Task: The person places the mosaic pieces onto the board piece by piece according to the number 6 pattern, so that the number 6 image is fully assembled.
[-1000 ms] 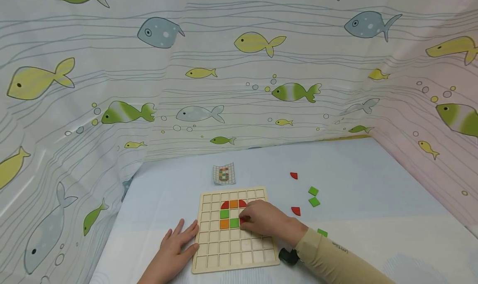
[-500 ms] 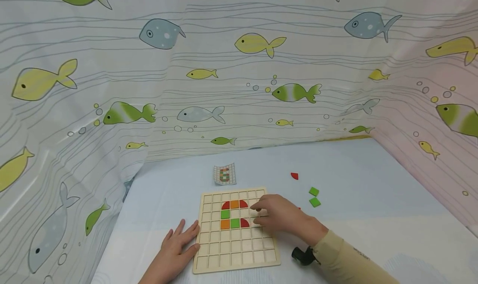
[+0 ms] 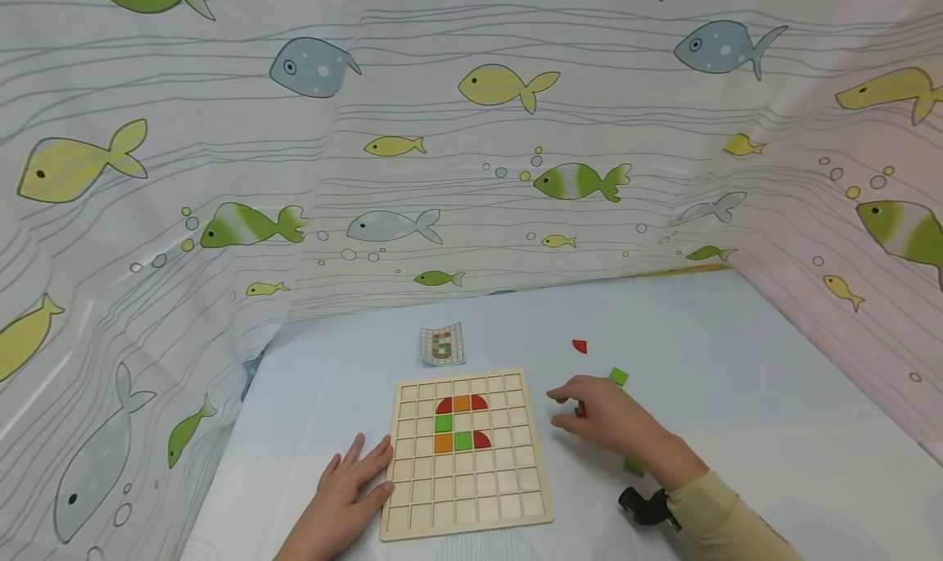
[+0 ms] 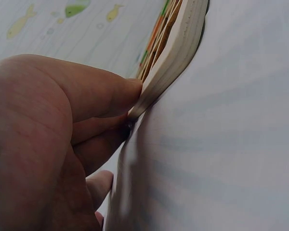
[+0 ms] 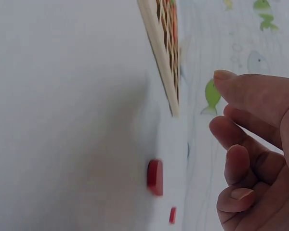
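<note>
A wooden grid board lies on the table, with red quarter-circles, orange squares and green squares set in its upper middle cells. My left hand rests at the board's left edge, fingers spread and touching its side. Off the board's right side, my right hand hovers with thumb and index finger apart and nothing between them. Close by it lies a loose red quarter-circle tile, mostly hidden by the fingers in the head view. Farther back is another red quarter-circle. A green square tile shows just behind the hand.
A small paper card with a printed grid pattern lies behind the board. Another green tile is partly covered by the right hand. A black device sits at the right wrist. A fish-print curtain surrounds the table.
My right hand has let go of a red quarter-circle, which now sits in the board beside a green square. It has then moved right, off the board. The left hand has stayed put.
</note>
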The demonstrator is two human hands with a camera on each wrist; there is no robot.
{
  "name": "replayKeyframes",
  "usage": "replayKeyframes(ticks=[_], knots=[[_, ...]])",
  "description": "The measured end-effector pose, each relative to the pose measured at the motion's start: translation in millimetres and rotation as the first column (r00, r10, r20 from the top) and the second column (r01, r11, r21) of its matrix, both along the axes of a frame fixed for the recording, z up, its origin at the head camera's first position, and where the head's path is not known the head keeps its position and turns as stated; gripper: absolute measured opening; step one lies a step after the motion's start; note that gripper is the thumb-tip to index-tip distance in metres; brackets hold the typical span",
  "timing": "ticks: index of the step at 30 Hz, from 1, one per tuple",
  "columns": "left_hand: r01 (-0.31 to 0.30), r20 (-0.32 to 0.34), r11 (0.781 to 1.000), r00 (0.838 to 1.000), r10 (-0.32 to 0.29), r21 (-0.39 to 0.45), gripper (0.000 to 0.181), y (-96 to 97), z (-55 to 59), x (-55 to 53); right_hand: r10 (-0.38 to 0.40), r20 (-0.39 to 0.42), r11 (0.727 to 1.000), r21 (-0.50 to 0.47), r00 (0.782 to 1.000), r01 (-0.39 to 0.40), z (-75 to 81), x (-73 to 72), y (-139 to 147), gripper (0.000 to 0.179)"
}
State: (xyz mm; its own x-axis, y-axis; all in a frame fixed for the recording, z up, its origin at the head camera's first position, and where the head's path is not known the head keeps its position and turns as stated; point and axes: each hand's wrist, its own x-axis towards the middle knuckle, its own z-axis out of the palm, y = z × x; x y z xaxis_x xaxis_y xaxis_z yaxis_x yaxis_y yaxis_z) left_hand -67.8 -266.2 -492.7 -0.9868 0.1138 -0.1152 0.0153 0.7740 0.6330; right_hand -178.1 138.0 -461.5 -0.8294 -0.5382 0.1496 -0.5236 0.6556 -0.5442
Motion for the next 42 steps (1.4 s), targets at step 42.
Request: replayKeyframes(ticks=[42], knots=[[0.005,0.029,1.0,1.0,-0.006,0.022,0.061,-0.7,1.3,-0.7,-0.197,0.149,0.98,-0.003,0.969,0.2,-23.2,30.3,95.0,0.044]])
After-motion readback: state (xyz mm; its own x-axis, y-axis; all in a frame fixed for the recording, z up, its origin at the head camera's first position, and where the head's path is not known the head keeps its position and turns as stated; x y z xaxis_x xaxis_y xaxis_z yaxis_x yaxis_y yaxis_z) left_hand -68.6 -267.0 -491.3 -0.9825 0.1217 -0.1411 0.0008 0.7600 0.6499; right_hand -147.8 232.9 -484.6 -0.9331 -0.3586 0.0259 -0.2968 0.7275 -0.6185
